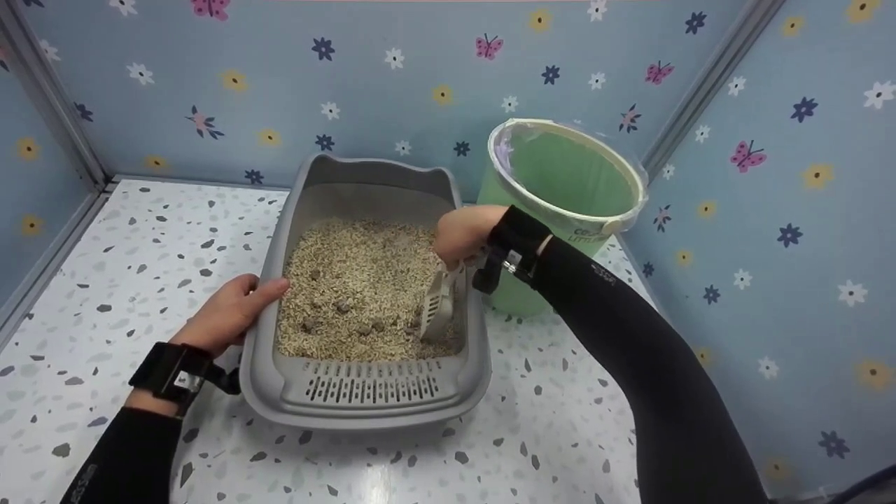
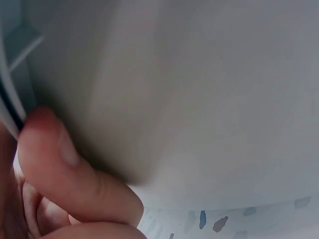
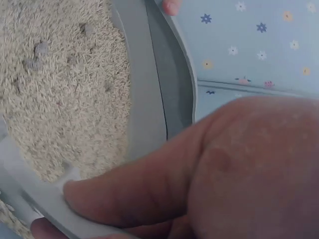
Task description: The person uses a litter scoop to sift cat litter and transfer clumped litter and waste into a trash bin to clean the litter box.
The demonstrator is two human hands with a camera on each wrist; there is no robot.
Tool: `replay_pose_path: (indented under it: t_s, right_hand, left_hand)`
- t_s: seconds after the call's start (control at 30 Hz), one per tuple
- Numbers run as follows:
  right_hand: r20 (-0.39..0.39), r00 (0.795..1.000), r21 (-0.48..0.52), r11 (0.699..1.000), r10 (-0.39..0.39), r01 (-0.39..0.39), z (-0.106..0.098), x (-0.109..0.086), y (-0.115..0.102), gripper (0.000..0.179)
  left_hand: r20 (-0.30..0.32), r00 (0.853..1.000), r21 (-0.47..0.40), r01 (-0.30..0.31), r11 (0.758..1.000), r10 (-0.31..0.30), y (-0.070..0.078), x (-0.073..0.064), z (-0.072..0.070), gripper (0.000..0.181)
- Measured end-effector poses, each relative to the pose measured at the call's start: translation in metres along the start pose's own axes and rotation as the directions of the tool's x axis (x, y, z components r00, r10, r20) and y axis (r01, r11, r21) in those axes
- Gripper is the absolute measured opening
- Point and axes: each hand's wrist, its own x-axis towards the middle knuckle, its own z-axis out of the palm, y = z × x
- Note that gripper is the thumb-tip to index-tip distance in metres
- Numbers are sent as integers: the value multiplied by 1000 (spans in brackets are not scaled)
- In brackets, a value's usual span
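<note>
A grey litter box (image 1: 371,414) holds pale pellet litter (image 1: 357,266) with several dark clumps (image 1: 341,306) near its front. My left hand (image 1: 227,311) grips the box's left rim, its thumb over the edge. In the left wrist view, curled fingers (image 2: 75,169) press against the box's outer wall (image 2: 209,109). My right hand (image 1: 465,234) is over the box's right side, holding a slotted litter scoop (image 1: 437,308) by its handle. The scoop tilts steeply, its lower end at the litter by the right wall. The right wrist view shows the thumb (image 3: 119,194) along the handle.
A green bin (image 1: 574,175) with a clear plastic liner stands behind and right of the box, close to it. Flower-patterned panels (image 1: 392,84) enclose the back and sides. Everything stands on a white speckled surface (image 1: 147,259).
</note>
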Motion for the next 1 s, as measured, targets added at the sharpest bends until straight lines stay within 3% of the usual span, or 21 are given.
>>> replay_pose_path:
  t_s: [0.07,0.3,0.53,0.7,0.83,1.0]
  right_hand:
    - [-53,995,227,972,80,-66,3,0,8,30]
    - [-52,994,424,903,96,-65,10,2,14,28]
    - [-100,992,505,863,81,-19,20,12,11,24]
    - [-125,991,598,801,53,33,34,23,16,26]
    - [-152,988,634,769,22,81,42,33,16,25]
    - [-136,991,652,751,-19,104,41,44,11,29]
  left_hand:
    - [0,1000,0,-1,1000,1,1,0,0,67]
    - [-4,1000,-11,-2,1000,2,1,-1,0,67]
    - [0,1000,-14,-4,1000,4,1,0,1,66]
    - [-5,1000,5,-4,1000,4,2,0,-1,65]
    - [-7,1000,6,-10,1000,10,3,-1,-1,64]
    - [-14,1000,5,-7,1000,7,2,-3,0,65]
